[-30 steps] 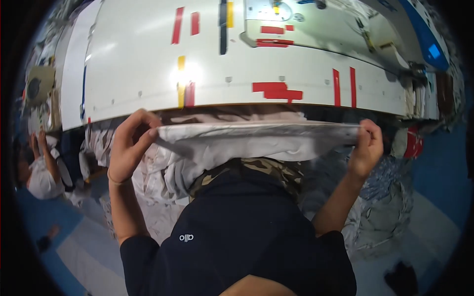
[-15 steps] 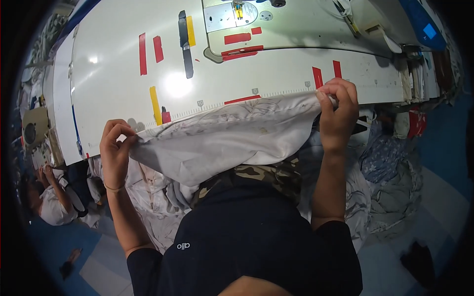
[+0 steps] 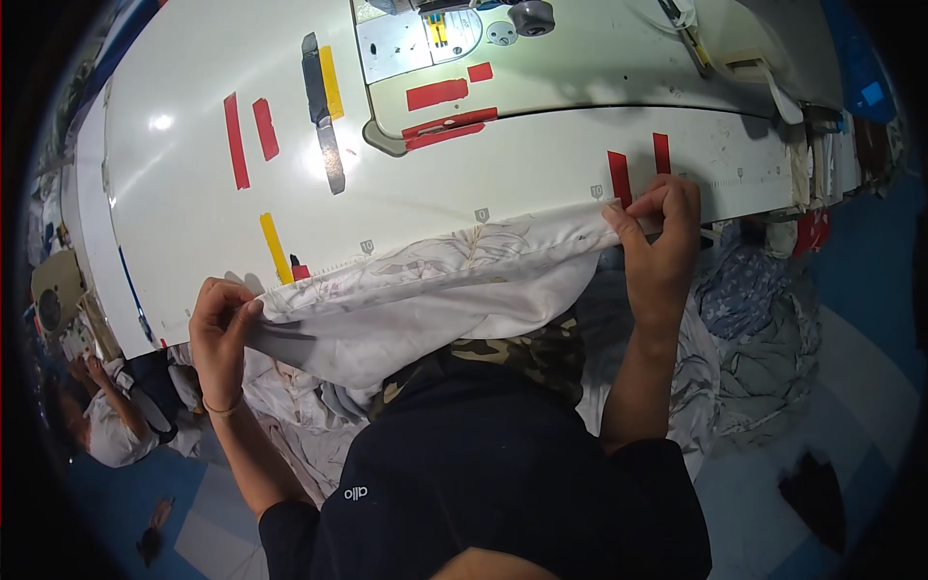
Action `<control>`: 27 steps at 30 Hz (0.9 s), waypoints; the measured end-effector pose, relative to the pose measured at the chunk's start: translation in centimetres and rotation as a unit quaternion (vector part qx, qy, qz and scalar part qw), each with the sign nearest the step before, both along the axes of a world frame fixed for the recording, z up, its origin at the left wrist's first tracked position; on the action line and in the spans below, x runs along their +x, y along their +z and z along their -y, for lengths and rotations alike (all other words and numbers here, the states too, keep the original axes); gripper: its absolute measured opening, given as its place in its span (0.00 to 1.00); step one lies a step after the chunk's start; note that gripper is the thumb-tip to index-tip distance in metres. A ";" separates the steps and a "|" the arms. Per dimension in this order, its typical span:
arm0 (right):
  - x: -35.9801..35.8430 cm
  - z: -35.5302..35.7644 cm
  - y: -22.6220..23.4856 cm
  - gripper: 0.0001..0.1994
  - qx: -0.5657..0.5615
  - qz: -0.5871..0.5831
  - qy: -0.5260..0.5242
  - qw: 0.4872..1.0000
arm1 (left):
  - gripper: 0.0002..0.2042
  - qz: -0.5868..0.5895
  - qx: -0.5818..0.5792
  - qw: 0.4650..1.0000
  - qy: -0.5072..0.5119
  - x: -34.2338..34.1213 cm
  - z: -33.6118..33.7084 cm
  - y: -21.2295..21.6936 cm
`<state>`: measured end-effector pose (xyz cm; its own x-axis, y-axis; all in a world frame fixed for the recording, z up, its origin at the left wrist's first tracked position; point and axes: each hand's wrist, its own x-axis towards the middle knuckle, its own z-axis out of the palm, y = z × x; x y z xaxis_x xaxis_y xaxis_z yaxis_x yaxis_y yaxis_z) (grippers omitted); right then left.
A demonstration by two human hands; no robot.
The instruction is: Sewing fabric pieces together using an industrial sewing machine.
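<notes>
A white fabric piece [image 3: 416, 324] with faint line-drawn leaves stretches across the near edge of a white sewing table [image 3: 193, 222]. Its upper edge shows a folded, printed strip lying along the ruler marks. My left hand [image 3: 224, 324] pinches the left end of that edge between thumb and fingers. At the other end my right hand [image 3: 662, 232] pinches the right corner, just below two strips of red tape [image 3: 619, 177]. Between the hands the edge is drawn fairly straight, while the rest of the cloth sags over the table edge onto my lap.
A sewing machine's needle plate and yellow-marked foot [image 3: 438, 31] sit at the top middle. Black tape [image 3: 317, 92] and yellow tape [image 3: 275, 246] mark the table. Fabric heaps [image 3: 754, 319] lie below at right. Another person [image 3: 116, 416] sits at far left.
The cloth's top edge has been turned so more of the printed strip shows. Both hands still pinch its ends. The whole view has shifted, with the table appearing lower and further left.
</notes>
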<state>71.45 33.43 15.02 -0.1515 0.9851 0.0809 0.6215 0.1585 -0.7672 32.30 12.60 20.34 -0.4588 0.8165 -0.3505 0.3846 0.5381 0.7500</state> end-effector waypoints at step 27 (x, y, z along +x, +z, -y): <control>3.7 3.5 1.2 0.12 0.015 0.036 0.045 0.998 | 0.04 -0.041 0.053 0.997 -0.043 4.5 1.5 0.0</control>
